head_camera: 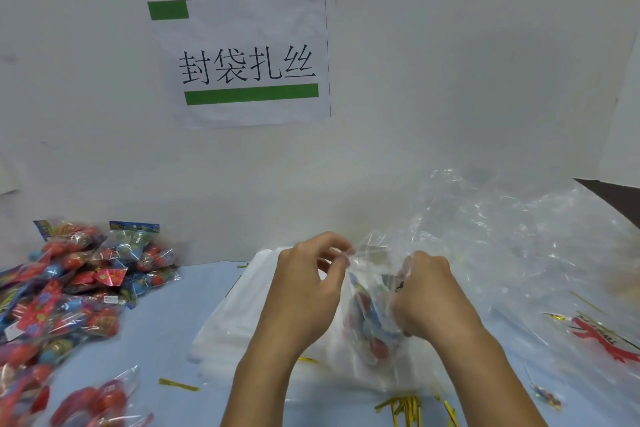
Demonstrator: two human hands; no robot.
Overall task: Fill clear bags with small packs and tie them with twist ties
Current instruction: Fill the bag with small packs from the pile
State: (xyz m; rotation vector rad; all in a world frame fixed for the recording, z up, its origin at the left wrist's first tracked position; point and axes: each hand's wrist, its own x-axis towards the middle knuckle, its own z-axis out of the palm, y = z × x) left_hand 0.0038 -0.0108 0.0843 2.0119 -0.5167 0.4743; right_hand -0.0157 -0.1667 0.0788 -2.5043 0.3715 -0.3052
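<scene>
A clear bag (370, 309) stands at near centre on a stack of flat white bags (235, 319), with red and blue small packs (367, 322) showing through its film. The left hand (308, 284) pinches the bag's mouth between thumb and curled fingers. The right hand (429, 298) has its fingers curled into the crumpled film on the other side, gripping it. The film blurs the packs inside, so their number is unclear. At far left lies a heap of loose small packs (79, 284), cut off by the frame edge. Gold twist ties (405, 404) lie scattered near the bottom edge. A big crumpled clear plastic sheet (512, 239) fills the right. The table (166, 340) is pale blue; on the white wall behind hangs a paper sign (247, 63) with green bars.
</scene>
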